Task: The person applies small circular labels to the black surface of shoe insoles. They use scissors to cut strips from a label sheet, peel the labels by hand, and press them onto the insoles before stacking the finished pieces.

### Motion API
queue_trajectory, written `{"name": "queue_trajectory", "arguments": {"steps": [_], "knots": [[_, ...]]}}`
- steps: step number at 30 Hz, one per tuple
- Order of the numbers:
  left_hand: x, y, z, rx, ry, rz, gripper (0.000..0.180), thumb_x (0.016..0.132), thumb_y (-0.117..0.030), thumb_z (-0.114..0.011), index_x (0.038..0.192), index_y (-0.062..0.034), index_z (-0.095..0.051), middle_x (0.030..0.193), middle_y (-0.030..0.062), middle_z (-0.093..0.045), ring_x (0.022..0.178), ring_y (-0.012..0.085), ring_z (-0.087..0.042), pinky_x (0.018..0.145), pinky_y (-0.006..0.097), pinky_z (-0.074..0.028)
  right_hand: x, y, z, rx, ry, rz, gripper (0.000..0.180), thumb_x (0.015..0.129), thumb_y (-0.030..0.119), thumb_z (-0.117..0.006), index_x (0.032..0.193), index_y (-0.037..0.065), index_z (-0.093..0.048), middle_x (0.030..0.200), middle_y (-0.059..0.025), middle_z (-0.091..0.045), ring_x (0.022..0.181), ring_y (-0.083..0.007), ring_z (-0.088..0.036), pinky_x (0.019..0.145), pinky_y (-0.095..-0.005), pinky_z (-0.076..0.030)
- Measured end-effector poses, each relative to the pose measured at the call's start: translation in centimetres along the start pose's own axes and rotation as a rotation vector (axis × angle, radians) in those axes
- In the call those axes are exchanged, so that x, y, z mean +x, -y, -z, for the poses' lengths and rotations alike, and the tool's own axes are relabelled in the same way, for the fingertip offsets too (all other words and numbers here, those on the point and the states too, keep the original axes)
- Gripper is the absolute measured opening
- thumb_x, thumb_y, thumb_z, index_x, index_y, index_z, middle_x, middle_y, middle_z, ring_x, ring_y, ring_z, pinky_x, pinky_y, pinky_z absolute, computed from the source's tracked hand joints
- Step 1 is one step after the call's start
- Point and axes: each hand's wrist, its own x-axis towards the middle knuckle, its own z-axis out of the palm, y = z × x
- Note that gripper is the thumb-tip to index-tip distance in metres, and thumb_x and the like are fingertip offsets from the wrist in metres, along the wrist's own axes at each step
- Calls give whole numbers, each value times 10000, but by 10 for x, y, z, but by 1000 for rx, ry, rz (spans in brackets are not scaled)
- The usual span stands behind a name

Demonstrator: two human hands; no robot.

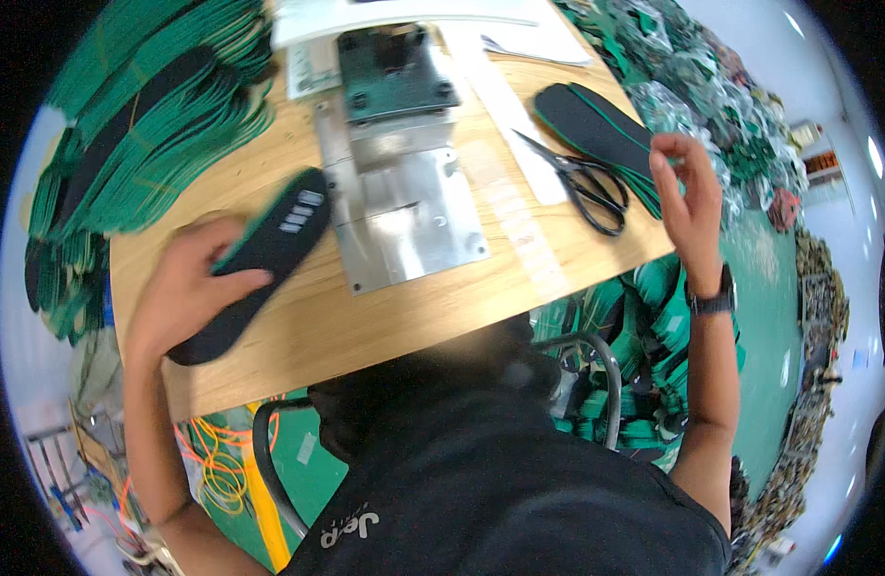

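My left hand grips a black insole with a green edge and pale printed marks near its upper end. The thumb lies across its top face; the other fingers go underneath. The insole is tilted, beside a metal plate fixture on the table. At the right, my right hand is raised with loosely bent fingers apart, nearest to a small stack of black and green insoles. Its fingertips are by the stack's edge; whether they touch cannot be made out. Black-handled scissors lie beside that stack.
Large bundles of green and black insoles rise along the table's left side. A dark block with bolts tops the fixture. Plastic-wrapped heaps lie beyond the right edge. Orange and yellow cables run on the floor below the wooden table.
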Motion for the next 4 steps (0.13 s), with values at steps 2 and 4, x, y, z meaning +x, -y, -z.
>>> {"name": "queue_trajectory", "arguments": {"steps": [2, 4], "knots": [[-25, 4, 23, 1, -261, 85, 465, 703, -129, -761, 1127, -35, -596, 1026, 104, -622, 1011, 215, -576, 916, 342, -423, 11, -30, 19, -17, -88, -23, 154, 876, 96, -611, 1011, 24, -600, 930, -66, -608, 844, -141, -589, 698, -265, -487], [-45, 10, 37, -199, -412, -25, 608, 755, -137, -744, 1320, -116, -521, 1208, 104, -596, 1180, 198, -517, 1055, 299, -310, 15, -43, 33, -32, -139, -37, 164, 878, 106, -612, 1022, 29, -603, 940, -66, -611, 853, -144, -592, 717, -266, -492]]}}
